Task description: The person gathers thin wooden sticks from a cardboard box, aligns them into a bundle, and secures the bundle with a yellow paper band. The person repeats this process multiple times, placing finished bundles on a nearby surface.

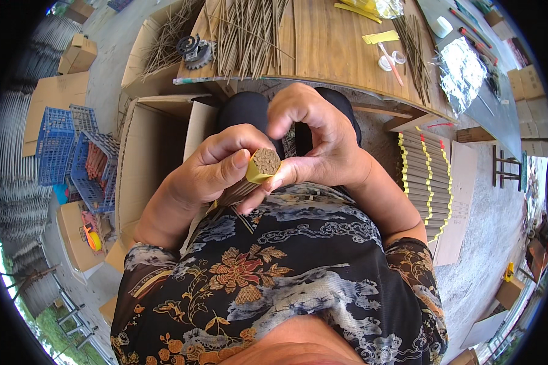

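Note:
A bundle of brown incense sticks (pixel 266 161) is held in front of my chest, its round end facing up. A yellow paper band (pixel 259 177) wraps around it close to that end. My left hand (pixel 216 161) is closed around the bundle, its thumb lying along the band's edge. From the other side, my right hand (pixel 323 137) presses its thumb on the band, with a fingertip showing below the bundle. The right index finger is raised and curled above, apart from the sticks. The lower part of the bundle is mostly hidden by my hands.
Loose brown sticks (pixel 249 36), yellow strips (pixel 380 38) and crumpled foil (pixel 463 70) lie on the wooden table (pixel 323 45) ahead. An open cardboard box (pixel 146 152) and blue crates (pixel 58 143) stand left. Yellow-banded bundles (pixel 426 182) lie stacked at right.

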A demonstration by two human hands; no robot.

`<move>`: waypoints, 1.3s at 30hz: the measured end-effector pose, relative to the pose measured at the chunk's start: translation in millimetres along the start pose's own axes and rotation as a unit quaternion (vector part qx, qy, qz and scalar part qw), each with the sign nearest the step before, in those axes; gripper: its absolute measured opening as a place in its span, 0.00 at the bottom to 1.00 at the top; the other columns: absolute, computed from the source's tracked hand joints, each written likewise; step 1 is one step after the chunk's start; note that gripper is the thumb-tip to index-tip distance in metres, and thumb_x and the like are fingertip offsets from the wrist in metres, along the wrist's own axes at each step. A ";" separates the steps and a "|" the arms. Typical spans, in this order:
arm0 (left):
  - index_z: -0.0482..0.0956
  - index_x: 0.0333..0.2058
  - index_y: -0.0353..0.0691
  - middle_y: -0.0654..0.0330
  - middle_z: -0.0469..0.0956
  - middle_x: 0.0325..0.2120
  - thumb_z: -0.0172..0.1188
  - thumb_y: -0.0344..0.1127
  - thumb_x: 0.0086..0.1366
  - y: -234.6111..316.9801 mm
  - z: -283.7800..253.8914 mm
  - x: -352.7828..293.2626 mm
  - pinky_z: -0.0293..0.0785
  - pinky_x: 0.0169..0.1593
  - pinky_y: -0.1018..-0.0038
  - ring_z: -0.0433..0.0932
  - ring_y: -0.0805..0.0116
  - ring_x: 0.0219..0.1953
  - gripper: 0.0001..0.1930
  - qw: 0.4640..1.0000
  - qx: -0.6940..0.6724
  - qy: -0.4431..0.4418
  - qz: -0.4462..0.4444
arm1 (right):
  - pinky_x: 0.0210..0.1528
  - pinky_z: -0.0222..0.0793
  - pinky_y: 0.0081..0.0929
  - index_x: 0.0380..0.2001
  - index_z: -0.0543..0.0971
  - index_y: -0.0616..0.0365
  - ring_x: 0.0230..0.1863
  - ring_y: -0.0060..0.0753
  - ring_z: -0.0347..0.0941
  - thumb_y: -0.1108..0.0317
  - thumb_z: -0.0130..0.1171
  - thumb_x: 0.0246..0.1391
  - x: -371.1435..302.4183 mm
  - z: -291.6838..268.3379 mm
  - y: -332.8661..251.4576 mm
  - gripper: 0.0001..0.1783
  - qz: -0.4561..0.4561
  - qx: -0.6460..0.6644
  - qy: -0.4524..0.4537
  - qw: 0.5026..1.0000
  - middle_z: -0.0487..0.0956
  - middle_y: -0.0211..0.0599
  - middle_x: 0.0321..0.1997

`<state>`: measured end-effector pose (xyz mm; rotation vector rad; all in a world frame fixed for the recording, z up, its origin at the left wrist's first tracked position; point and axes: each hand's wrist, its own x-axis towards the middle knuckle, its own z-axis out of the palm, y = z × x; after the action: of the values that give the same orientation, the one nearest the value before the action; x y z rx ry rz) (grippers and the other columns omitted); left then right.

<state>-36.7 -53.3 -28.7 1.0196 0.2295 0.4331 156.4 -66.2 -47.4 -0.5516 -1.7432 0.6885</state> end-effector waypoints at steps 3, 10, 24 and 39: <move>0.69 0.40 0.33 0.60 0.72 0.31 0.44 0.39 0.64 -3.0 -2.8 0.9 0.66 0.41 0.80 0.70 0.75 0.35 0.15 0.996 0.079 0.039 0.032 | 0.42 0.63 0.29 0.37 0.76 0.61 0.38 0.35 0.69 0.55 0.68 0.30 8.9 -2.9 -3.8 0.29 -0.093 -0.046 -0.016 0.994 0.73 0.37 0.36; 0.69 0.38 0.26 0.56 0.67 0.38 0.45 0.33 0.64 13.9 -3.7 1.7 0.62 0.44 0.80 0.65 0.72 0.40 0.13 0.942 0.324 0.046 0.073 | 0.34 0.67 0.26 0.30 0.77 0.58 0.33 0.35 0.71 0.60 0.67 0.32 4.0 4.5 -2.6 0.19 -0.108 -0.077 0.038 0.990 0.74 0.35 0.33; 0.71 0.33 0.32 0.62 0.71 0.22 0.55 0.49 0.56 6.2 21.7 17.8 0.66 0.28 0.85 0.69 0.78 0.22 0.21 0.986 0.078 0.108 -0.097 | 0.34 0.65 0.28 0.28 0.74 0.58 0.32 0.35 0.70 0.58 0.69 0.31 -8.7 -11.9 -1.6 0.21 -0.046 -0.043 0.017 0.998 0.73 0.36 0.31; 0.70 0.35 0.29 0.56 0.70 0.22 0.58 0.47 0.54 21.1 10.9 61.7 0.60 0.21 0.85 0.64 0.77 0.18 0.22 0.938 0.257 0.205 0.105 | 0.39 0.64 0.39 0.29 0.78 0.55 0.40 0.45 0.69 0.45 0.55 0.44 -79.4 -187.1 104.5 0.23 0.501 -0.540 0.170 0.655 0.74 0.44 0.35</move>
<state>17.4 -24.3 -4.1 1.4684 0.6374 0.8086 359.8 -12.6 -136.8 -2.4209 -1.1886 0.0904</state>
